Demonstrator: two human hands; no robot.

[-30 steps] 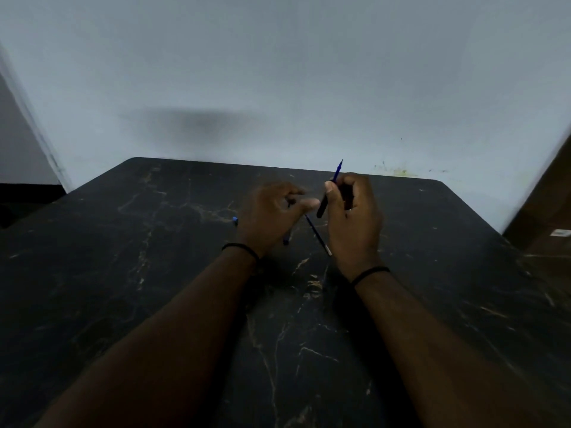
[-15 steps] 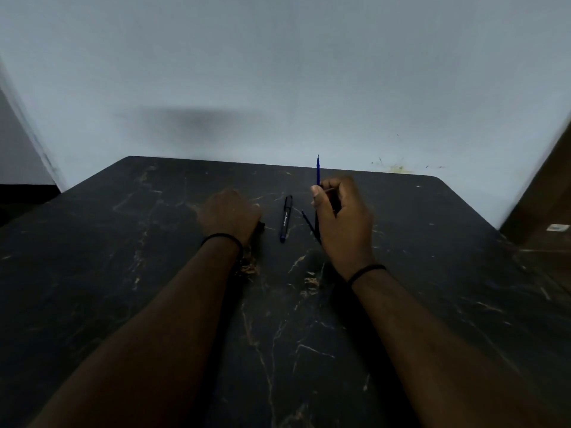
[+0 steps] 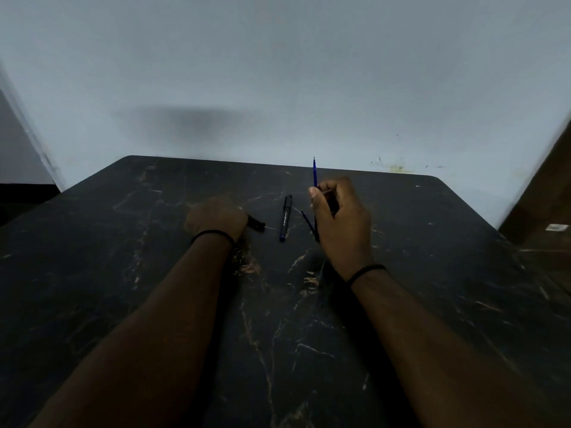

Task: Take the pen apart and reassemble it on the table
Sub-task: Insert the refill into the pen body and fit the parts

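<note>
My right hand (image 3: 341, 217) pinches a thin blue pen refill (image 3: 315, 174) that points straight up above the thumb; a second thin dark stick (image 3: 309, 225) slants down from under the same hand. The dark pen barrel (image 3: 285, 218) with a clip and white lettering lies on the black marble table (image 3: 432, 242) between my hands. My left hand (image 3: 217, 218) rests knuckles-up on the table, fingers curled over a small black pen piece (image 3: 257, 224) that sticks out to its right. How much of that piece lies under the hand is hidden.
A pale wall (image 3: 278, 72) rises right behind the table's far edge. A brown wooden surface (image 3: 543, 211) stands off the right side. The light is dim.
My left hand has left the right hand, moved left and settled on the table over the black piece. The barrel now lies on the table. The refill has swung upright.
</note>
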